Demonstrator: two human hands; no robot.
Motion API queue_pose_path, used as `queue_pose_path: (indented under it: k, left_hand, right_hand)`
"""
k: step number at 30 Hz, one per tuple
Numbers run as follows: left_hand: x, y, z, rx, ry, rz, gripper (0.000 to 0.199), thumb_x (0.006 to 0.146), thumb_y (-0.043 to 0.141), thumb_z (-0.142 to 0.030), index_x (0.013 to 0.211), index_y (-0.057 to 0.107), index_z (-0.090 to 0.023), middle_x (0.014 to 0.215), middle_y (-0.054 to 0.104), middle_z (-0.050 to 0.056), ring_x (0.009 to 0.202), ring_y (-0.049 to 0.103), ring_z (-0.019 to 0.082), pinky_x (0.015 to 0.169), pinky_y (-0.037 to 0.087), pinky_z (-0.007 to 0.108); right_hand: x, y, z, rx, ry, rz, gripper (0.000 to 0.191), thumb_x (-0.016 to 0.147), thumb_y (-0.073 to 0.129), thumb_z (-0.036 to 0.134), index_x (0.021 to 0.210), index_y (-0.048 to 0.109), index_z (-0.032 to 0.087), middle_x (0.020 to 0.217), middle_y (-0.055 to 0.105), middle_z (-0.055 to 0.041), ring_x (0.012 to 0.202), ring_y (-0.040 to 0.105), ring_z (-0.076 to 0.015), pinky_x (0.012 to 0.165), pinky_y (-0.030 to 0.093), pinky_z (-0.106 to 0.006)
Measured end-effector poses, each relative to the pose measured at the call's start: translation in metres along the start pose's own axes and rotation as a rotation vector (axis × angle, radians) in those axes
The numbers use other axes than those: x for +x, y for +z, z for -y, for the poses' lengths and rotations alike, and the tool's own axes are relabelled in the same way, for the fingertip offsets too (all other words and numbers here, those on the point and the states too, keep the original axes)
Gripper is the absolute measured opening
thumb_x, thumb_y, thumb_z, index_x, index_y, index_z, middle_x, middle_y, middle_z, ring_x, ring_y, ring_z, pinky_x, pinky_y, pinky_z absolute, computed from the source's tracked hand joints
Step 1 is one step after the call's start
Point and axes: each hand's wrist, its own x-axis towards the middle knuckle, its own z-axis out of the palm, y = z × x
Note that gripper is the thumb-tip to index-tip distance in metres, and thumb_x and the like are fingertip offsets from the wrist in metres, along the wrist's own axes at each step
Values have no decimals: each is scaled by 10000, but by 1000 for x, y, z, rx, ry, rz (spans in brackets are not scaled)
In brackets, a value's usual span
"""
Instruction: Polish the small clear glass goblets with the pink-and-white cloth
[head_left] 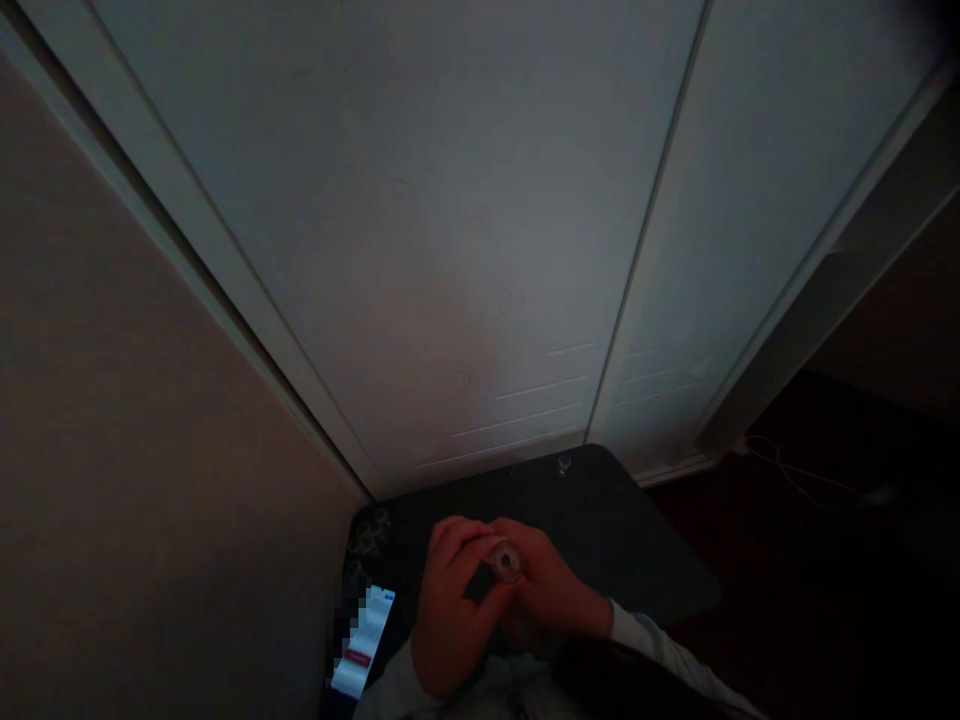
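Both hands meet above a dark table near the bottom centre. Between them is a small round object (506, 562) with a dark centre, seen end-on; what it is cannot be made out. My left hand (454, 605) curves round its left side, thumb and fingers against it. From the right, my right hand (551, 580) wraps round the same object. The lower part of the object is hidden by the hands, and the light is dim.
The dark table (630, 540) stands against pale cabinet doors (450, 250). A lit phone (364, 642) lies at its left. Small clear items (564, 464) sit at the back edge. A wall (150, 450) rises at left; a white cable (810, 470) lies at right.
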Motion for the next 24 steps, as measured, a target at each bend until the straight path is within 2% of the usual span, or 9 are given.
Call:
queue_pose_path:
  k: [6,11,17,20,24]
  left_hand:
    - [-4,1,2,-4,-91,12,252,690,741,-179,927,675,-233,957,630,61,943,554,251,819,507,396]
    - [-2,1,0,-41,-134,15,200,689,733,-195,882,692,-233,933,636,60,923,561,246,803,510,384]
    - [-1,1,1,-100,-153,-16,196,695,715,-245,890,695,-224,914,654,67,906,578,253,801,512,400]
    - [-3,2,5,-157,-262,-41,166,707,695,-220,873,692,-214,924,644,63,901,594,240,800,513,381]
    - [-5,5,9,-269,-431,-98,122,756,649,-218,875,674,-202,945,629,54,903,613,212,815,508,345]
  right_hand:
    - [2,0,1,134,5,50,84,727,502,180,707,581,202,737,581,-7,689,529,-158,639,417,-270]
    - [2,-1,0,144,31,104,115,745,497,162,676,581,198,754,599,-10,689,528,-155,658,426,-278]
    - [0,-3,0,153,161,103,97,661,547,110,714,525,189,670,505,46,597,429,-109,558,352,-226]
    - [0,-7,3,187,208,87,144,662,605,142,777,532,189,700,501,52,618,429,-107,571,357,-223]
    - [0,-15,9,262,205,78,152,776,608,296,870,551,191,784,518,21,708,469,-131,649,395,-250]
